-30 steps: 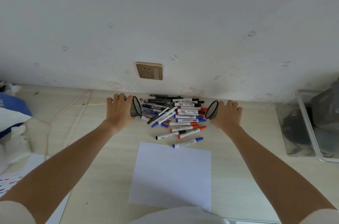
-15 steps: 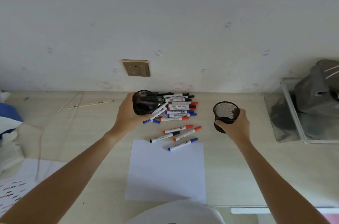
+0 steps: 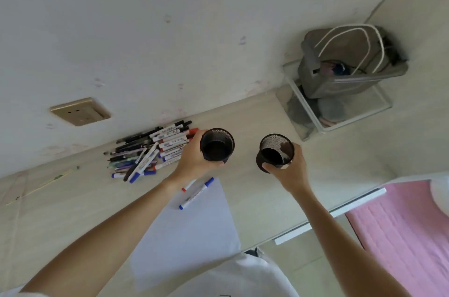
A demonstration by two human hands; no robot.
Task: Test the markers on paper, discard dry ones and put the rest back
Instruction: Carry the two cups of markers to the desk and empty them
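The person is holding two black mesh pen cups above the desk point(image 3: 255, 112), one in each hand, mouths facing up and both looking empty. The left hand point(image 3: 194, 163) is gripping the left cup point(image 3: 217, 144) with fingers curled round its wall; the right hand point(image 3: 289, 170) is wrapped round the right cup point(image 3: 275, 152) from the near side, thumb on the rim. The cups are sitting side by side, near each other but not touching.

The marker pile point(image 3: 153, 148) is lying at about nine o'clock from the left cup, just beside that hand's fingertips, with most barrels running roughly along the wall edge from eight o'clock to two o'clock. Two loose markers, a blue-capped one point(image 3: 195, 193) and a red-capped one point(image 3: 188, 186), are resting at about six o'clock from the left hand, on the top corner of the paper point(image 3: 189, 231), half hidden by the left forearm.

The left hand is plainly the nearer one to every marker; the right is standing well apart, at three o'clock from the pile. Judging by this, the cups probably need setting down before either hand can take a marker, and the left side is offering the shorter reach. No testing strokes are showing on the sheet.
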